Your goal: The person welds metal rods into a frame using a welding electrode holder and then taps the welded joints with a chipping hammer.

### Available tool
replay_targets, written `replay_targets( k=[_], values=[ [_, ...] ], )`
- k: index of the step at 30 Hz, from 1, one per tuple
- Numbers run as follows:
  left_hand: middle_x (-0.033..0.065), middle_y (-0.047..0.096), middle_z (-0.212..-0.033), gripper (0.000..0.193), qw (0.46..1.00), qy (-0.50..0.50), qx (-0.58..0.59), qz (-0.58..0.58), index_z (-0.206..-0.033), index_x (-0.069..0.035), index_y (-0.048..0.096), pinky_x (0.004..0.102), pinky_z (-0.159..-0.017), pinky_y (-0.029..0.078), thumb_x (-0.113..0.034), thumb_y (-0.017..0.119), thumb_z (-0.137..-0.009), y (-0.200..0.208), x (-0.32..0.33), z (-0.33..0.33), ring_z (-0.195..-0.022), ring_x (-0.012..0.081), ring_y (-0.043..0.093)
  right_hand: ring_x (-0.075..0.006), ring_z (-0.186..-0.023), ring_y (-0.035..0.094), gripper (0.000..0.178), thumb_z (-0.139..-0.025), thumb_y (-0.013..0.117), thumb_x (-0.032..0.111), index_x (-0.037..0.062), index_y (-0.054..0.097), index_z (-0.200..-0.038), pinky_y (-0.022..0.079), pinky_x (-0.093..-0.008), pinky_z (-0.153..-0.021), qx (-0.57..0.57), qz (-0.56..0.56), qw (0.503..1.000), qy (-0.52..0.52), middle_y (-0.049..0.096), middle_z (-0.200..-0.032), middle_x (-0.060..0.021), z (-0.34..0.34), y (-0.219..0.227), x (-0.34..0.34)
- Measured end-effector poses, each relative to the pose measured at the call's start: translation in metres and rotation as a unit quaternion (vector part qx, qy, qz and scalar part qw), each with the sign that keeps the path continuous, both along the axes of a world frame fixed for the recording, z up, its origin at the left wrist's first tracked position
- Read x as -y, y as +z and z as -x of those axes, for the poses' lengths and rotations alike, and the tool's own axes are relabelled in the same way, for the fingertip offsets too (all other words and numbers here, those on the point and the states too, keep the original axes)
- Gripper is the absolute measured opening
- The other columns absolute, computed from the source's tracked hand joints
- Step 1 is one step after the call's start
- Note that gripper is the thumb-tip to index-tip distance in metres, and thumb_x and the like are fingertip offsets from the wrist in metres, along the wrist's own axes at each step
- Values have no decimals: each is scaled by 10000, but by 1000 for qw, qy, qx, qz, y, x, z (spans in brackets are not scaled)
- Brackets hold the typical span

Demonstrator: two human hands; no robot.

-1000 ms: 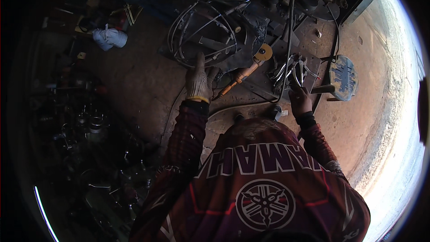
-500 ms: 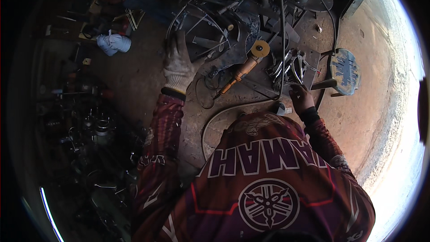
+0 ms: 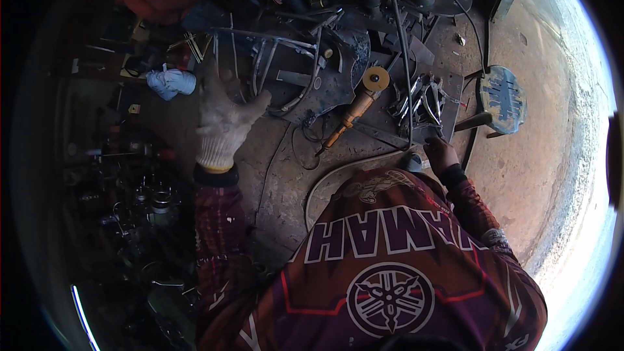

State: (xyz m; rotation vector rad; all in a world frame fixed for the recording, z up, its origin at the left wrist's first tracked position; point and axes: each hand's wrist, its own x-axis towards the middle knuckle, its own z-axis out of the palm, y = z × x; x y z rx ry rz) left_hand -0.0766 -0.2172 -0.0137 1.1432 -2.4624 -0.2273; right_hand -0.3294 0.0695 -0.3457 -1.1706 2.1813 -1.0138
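Note:
My left hand [image 3: 227, 114], in a pale knitted work glove, is open with thumb and fingers spread. Its fingertips are close to the left end of a bent metal tube frame [image 3: 265, 71]; whether they touch is unclear. The frame lies on a dark metal work surface [image 3: 325, 94]. Bare, my right hand [image 3: 441, 154] is closed at the near edge of the surface, and whatever its curled fingers hold is hidden. Just beyond it lies a pile of metal pliers and clamps [image 3: 426, 101]. Between my hands is an orange angle grinder [image 3: 351, 117] with a yellowish disc.
A worn blue stool [image 3: 502, 101] stands at the right. A grey hose [image 3: 338, 164] curves across the floor near me. Crumpled pale cloth [image 3: 170, 82] and thin rods [image 3: 194, 47] lie at the far left. Dark engine parts [image 3: 159, 201] crowd the left side.
My left hand has moved left, away from the middle of the tube frame, and its fingers have spread. The frame has turned and now lies differently. My right hand stays near the surface's edge.

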Motion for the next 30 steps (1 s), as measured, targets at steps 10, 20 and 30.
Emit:
replay_targets(
  k=[10,20,30],
  values=[
    [93,540,-1169,740,972,-3,-123,-203,-1396,-10,336,284,-787,519,-6,711,-758,26,-48,-10,-969,145,578,-375,-915,635,258,-882,607,241,25,650,-1017,508,-422,-785,-9,-50,997,56,665,-976,-195,9,-7,26],
    [60,542,-1145,666,939,-67,-210,-263,-1396,-21,345,277,-839,503,48,651,-808,18,-58,-3,-973,123,567,-385,-919,633,273,-847,630,232,21,659,-1018,504,-431,-806,53,-45,997,46,665,-958,-210,4,-5,13],
    [71,516,-1144,711,944,-49,-197,-260,-1414,-28,313,263,-827,515,43,662,-798,19,-72,7,-1000,136,555,-385,-927,631,262,-849,628,239,18,661,-986,501,-437,-812,60,-65,995,44,665,-934,-212,11,-6,13]
  ],
)
